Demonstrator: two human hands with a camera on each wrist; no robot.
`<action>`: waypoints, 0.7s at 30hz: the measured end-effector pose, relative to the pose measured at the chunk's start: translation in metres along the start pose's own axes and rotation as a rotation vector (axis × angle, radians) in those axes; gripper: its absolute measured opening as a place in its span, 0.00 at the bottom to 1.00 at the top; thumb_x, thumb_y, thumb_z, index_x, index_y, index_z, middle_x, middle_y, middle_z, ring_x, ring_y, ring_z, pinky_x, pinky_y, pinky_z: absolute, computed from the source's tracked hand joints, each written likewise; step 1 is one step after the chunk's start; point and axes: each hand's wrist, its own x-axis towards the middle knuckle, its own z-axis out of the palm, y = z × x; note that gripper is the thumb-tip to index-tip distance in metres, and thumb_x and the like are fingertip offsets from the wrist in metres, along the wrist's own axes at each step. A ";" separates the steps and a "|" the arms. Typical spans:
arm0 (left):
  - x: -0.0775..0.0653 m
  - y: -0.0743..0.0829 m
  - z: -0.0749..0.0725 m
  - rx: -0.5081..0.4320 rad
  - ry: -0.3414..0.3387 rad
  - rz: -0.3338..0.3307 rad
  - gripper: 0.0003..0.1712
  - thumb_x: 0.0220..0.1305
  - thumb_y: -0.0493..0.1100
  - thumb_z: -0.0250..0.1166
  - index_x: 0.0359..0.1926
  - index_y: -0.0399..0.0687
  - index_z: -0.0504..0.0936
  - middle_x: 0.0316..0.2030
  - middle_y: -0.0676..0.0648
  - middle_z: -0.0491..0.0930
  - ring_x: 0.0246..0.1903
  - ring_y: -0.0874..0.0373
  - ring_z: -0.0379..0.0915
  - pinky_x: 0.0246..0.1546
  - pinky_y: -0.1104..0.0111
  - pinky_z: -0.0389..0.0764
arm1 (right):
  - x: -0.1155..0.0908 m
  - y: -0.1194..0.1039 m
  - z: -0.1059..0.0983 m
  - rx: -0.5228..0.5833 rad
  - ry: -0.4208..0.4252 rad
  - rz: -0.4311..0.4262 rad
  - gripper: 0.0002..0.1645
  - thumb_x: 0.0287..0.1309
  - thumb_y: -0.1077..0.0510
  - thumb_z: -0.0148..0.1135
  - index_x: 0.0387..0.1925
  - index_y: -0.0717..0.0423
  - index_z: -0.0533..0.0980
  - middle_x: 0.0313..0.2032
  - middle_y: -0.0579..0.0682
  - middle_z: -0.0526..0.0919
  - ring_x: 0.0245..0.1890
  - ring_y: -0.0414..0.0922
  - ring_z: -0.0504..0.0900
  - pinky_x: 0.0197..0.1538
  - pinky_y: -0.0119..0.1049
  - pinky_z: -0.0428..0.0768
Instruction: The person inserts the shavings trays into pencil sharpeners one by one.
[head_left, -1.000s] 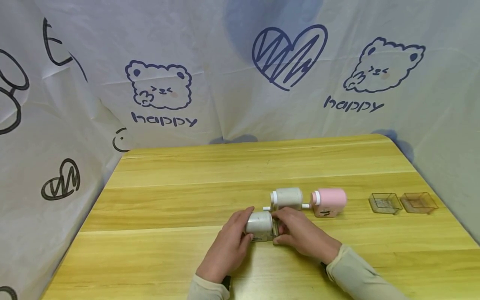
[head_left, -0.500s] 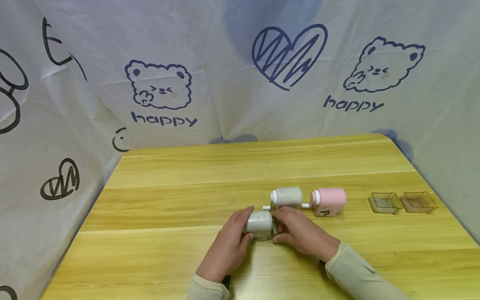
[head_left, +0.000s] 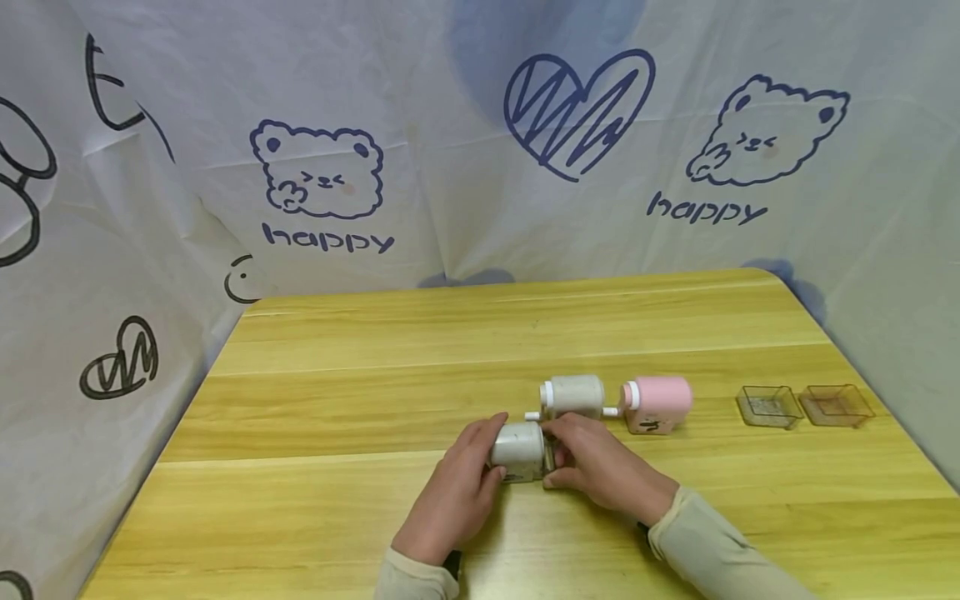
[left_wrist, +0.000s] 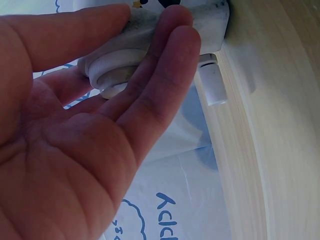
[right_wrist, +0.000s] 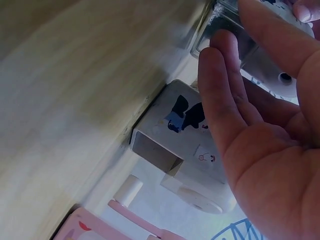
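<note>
In the head view my left hand grips a white crank pencil sharpener lying near the middle of the table, thumb in front and fingers behind. At its right end, my right hand pinches a small clear shavings drawer between thumb and fingers, close against the body. The left wrist view shows the sharpener's white body and a white crank knob beyond the fingers. Seen from the right wrist, the clear drawer is partly hidden by my fingertips.
Just behind my right hand lies a second white sharpener, its drawer slot bare. To its right is a pink sharpener. Two clear drawers, one greyish and one pinkish, sit near the table's right edge.
</note>
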 end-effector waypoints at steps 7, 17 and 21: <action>0.000 0.000 0.000 0.008 0.003 0.012 0.32 0.64 0.35 0.59 0.69 0.44 0.62 0.60 0.43 0.69 0.57 0.50 0.69 0.58 0.57 0.70 | 0.000 -0.001 0.000 0.002 0.000 -0.005 0.34 0.44 0.56 0.74 0.54 0.63 0.72 0.33 0.44 0.72 0.31 0.39 0.71 0.35 0.32 0.74; 0.000 0.001 0.001 0.008 0.007 0.013 0.32 0.64 0.34 0.59 0.69 0.43 0.62 0.61 0.43 0.69 0.57 0.50 0.69 0.57 0.57 0.70 | 0.000 -0.002 0.001 0.018 0.001 -0.004 0.37 0.44 0.56 0.74 0.56 0.64 0.71 0.33 0.44 0.72 0.31 0.39 0.71 0.34 0.32 0.74; 0.000 0.001 0.001 0.011 0.010 0.016 0.32 0.64 0.34 0.59 0.69 0.43 0.62 0.60 0.43 0.69 0.57 0.49 0.69 0.57 0.57 0.71 | 0.001 -0.001 0.001 0.018 0.008 -0.022 0.37 0.45 0.57 0.74 0.57 0.62 0.71 0.34 0.44 0.72 0.32 0.39 0.71 0.34 0.32 0.74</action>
